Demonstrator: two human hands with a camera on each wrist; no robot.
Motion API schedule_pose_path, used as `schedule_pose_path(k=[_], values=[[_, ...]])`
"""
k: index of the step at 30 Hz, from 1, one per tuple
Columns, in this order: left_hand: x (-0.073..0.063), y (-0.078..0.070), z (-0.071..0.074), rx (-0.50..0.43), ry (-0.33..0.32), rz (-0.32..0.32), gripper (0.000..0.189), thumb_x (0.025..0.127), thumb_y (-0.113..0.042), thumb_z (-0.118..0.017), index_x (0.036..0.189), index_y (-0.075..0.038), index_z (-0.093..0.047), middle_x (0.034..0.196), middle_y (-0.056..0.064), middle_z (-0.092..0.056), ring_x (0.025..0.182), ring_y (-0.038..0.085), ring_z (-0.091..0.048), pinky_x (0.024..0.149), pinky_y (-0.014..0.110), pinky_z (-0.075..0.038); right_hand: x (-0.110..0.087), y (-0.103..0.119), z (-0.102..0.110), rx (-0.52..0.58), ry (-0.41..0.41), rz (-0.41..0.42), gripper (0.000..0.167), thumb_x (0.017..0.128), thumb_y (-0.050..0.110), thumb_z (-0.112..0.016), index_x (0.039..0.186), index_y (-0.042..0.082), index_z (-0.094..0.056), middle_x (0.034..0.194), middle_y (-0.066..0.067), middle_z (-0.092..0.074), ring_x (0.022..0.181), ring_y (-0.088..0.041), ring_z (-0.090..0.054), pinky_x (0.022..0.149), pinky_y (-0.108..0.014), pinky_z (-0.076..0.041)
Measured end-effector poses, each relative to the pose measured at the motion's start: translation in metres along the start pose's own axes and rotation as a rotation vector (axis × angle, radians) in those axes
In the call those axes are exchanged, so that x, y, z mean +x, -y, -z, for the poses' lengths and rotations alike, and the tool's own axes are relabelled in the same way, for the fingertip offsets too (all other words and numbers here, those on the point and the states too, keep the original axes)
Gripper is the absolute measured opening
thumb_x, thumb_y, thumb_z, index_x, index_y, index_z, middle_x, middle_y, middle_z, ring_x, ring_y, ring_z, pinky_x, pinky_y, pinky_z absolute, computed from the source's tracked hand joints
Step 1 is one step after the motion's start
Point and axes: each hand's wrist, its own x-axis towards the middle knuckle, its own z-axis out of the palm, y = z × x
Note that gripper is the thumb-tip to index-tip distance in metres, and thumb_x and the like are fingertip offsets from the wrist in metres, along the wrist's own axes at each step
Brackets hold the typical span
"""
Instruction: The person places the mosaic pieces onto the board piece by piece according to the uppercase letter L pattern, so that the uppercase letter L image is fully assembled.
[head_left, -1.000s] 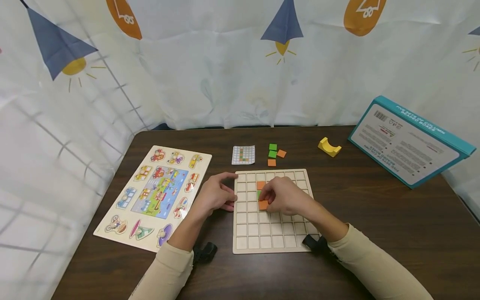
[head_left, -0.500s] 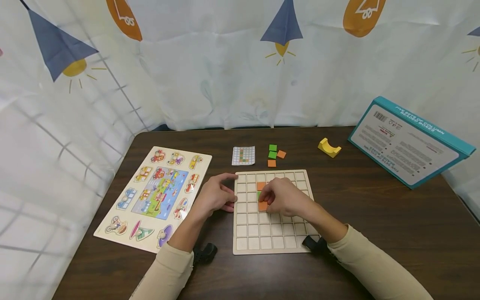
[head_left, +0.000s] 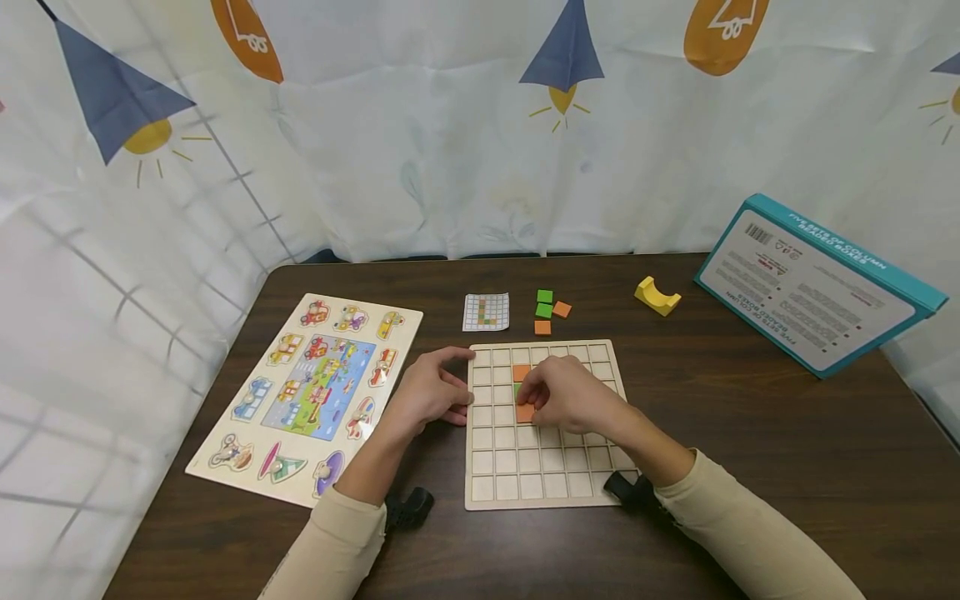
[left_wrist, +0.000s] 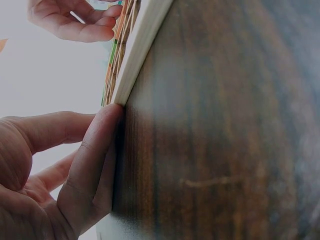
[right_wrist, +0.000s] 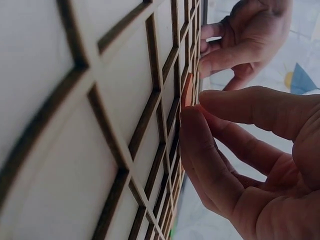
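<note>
In the head view a pale wooden grid board [head_left: 517,486] lies flat on the table. My left hand [head_left: 431,388] touches its left edge; the left wrist view shows the fingertips [left_wrist: 107,117] against the board's side. Over the board, my right hand [head_left: 573,396] pinches an orange square tile [head_left: 524,413] that lies at the grid, thumb and forefinger close together at its edge. The same orange tile [right_wrist: 187,91] shows beyond the fingertips in the right wrist view. Farther up that column is another orange tile [head_left: 521,372], with a green tile [head_left: 517,389] partly hidden by the right hand.
Behind the board lie a small printed grid card [head_left: 486,312] and loose green tiles [head_left: 544,303] and orange tiles [head_left: 542,327]. A picture peg puzzle [head_left: 307,392] is at left. A yellow curved block [head_left: 657,297] and a teal box [head_left: 817,283] stand at right.
</note>
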Motion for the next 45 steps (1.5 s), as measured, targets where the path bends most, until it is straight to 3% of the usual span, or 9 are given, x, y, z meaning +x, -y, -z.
schedule_pose_path(k=[22,33,45], values=[[-0.002,0.0,0.001,-0.013,-0.006,-0.003,0.067,0.084,0.01,-0.073,0.144,-0.016,-0.061,0.094,0.018,-0.069,0.059,0.022,-0.072,0.055,0.04,-0.066,-0.002,-0.004,0.011,0.007,-0.02,0.018,0.016,0.081,-0.002,-0.078,0.093,0.009,-0.08,0.083,0.0,-0.072,0.077,-0.013,-0.063,0.069,-0.027,-0.057],[-0.003,0.0,-0.001,-0.007,-0.029,0.0,0.067,0.083,0.01,-0.073,0.143,-0.017,-0.062,0.092,0.017,-0.069,0.058,0.021,-0.071,0.054,0.04,-0.066,-0.004,-0.012,0.033,0.01,-0.059,-0.052,0.021,0.086,0.004,-0.075,0.105,0.01,-0.081,0.098,-0.003,-0.077,0.087,-0.017,-0.067,0.072,-0.03,-0.058],[-0.004,0.001,-0.003,0.008,-0.041,-0.022,0.065,0.082,0.011,-0.074,0.141,-0.016,-0.063,0.088,0.016,-0.07,0.056,0.021,-0.071,0.053,0.039,-0.066,0.007,-0.031,0.061,-0.007,-0.099,-0.044,0.027,0.089,0.006,-0.075,0.116,0.004,-0.077,0.106,-0.011,-0.075,0.093,-0.022,-0.067,0.077,-0.033,-0.059]])
